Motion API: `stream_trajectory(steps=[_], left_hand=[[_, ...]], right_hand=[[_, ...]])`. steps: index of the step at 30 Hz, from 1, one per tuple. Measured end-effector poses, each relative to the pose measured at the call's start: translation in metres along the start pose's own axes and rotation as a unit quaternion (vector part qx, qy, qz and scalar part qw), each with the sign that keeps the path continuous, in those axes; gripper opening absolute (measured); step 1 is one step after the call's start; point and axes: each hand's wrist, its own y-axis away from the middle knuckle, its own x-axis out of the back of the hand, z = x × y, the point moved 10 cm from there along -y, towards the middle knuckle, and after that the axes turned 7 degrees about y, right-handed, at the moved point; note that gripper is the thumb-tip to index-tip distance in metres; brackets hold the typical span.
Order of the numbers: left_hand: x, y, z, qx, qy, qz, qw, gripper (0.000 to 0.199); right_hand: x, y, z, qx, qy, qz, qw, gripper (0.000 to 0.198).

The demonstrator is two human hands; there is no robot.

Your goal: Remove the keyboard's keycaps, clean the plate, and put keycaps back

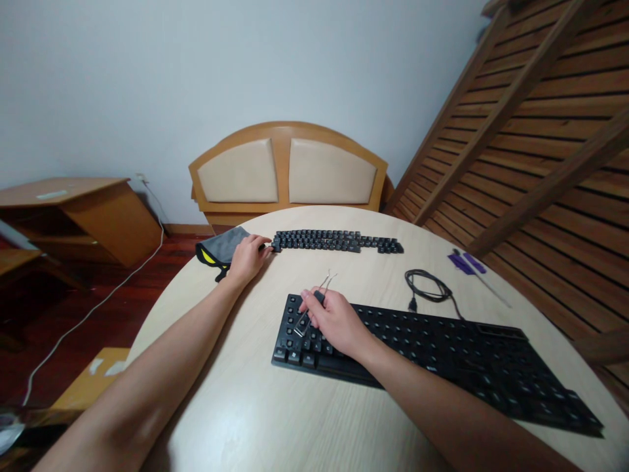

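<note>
A black keyboard (pixel 413 347) lies at a slant across the table; many of its keys are bare switch posts, while keycaps stay in the lower left rows. My right hand (pixel 339 321) is closed around a wire keycap puller (pixel 305 320) with a dark handle, over the keyboard's left part. Loose black keycaps (pixel 319 240) stand in rows farther back. At the left end of those rows, my left hand (pixel 249 254) pinches a dark keycap (pixel 263 247), partly hidden by the fingers.
A grey cloth (pixel 222 244) with black and yellow edging lies beside my left hand. The coiled keyboard cable (pixel 427 286) rests behind the keyboard. Purple items (pixel 462 263) and a thin rod (pixel 494 290) lie at the right. A headboard (pixel 284 167) stands beyond the round table (pixel 236 406).
</note>
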Motion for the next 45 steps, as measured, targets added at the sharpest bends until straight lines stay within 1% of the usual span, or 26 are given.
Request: stream_trajectory(steps=[2, 3, 5, 8, 11, 13, 15, 20, 24, 28, 30, 33, 36, 39, 45], left_hand=[[0.002, 0.005, 0.018, -0.023, 0.035, -0.02, 0.999, 0.029], [0.001, 0.008, 0.029, -0.038, 0.055, -0.042, 0.997, 0.029], [-0.004, 0.015, 0.053, -0.068, 0.099, -0.103, 0.987, 0.031], [-0.014, 0.031, 0.084, -0.105, 0.15, -0.194, 0.964, 0.029], [-0.026, 0.05, 0.106, -0.134, 0.189, -0.268, 0.935, 0.025], [-0.033, 0.06, 0.115, -0.146, 0.207, -0.299, 0.92, 0.024], [-0.035, 0.069, 0.123, -0.16, 0.208, -0.315, 0.912, 0.021], [-0.026, 0.082, 0.139, -0.216, 0.148, -0.312, 0.913, 0.018], [-0.022, 0.088, 0.141, -0.222, 0.144, -0.325, 0.908, 0.022], [-0.023, 0.09, 0.141, -0.231, 0.138, -0.329, 0.905, 0.029], [-0.024, 0.09, 0.141, -0.228, 0.129, -0.327, 0.908, 0.029], [-0.023, 0.087, 0.14, -0.224, 0.111, -0.307, 0.918, 0.029], [-0.022, 0.085, 0.139, -0.23, 0.101, -0.29, 0.923, 0.03], [-0.023, 0.084, 0.138, -0.236, 0.102, -0.281, 0.925, 0.03], [-0.022, 0.084, 0.136, -0.231, 0.096, -0.272, 0.929, 0.032]], right_hand=[[0.002, 0.001, -0.003, 0.007, 0.003, 0.005, 1.0, 0.043], [0.003, 0.002, -0.005, 0.011, 0.008, 0.007, 1.0, 0.043], [0.005, 0.003, -0.008, 0.019, 0.025, 0.009, 0.999, 0.043], [0.005, 0.005, -0.013, 0.033, 0.057, 0.007, 0.998, 0.044], [0.005, 0.005, -0.016, 0.041, 0.074, 0.003, 0.996, 0.045], [0.004, 0.005, -0.017, 0.044, 0.077, -0.003, 0.996, 0.045], [0.002, 0.005, -0.018, 0.047, 0.085, -0.008, 0.995, 0.045], [0.0, 0.007, -0.024, 0.062, 0.14, -0.023, 0.988, 0.047], [-0.003, 0.011, -0.037, 0.098, 0.188, -0.047, 0.976, 0.041], [-0.004, 0.016, -0.051, 0.127, 0.275, -0.072, 0.95, 0.04], [-0.004, 0.019, -0.058, 0.14, 0.298, -0.093, 0.94, 0.037], [-0.003, 0.023, -0.065, 0.162, 0.298, -0.129, 0.932, 0.031], [0.0, 0.022, -0.064, 0.164, 0.276, -0.144, 0.936, 0.031], [0.004, 0.018, -0.058, 0.158, 0.245, -0.131, 0.948, 0.03], [-0.005, 0.018, -0.049, 0.172, 0.201, -0.107, 0.958, 0.03]])
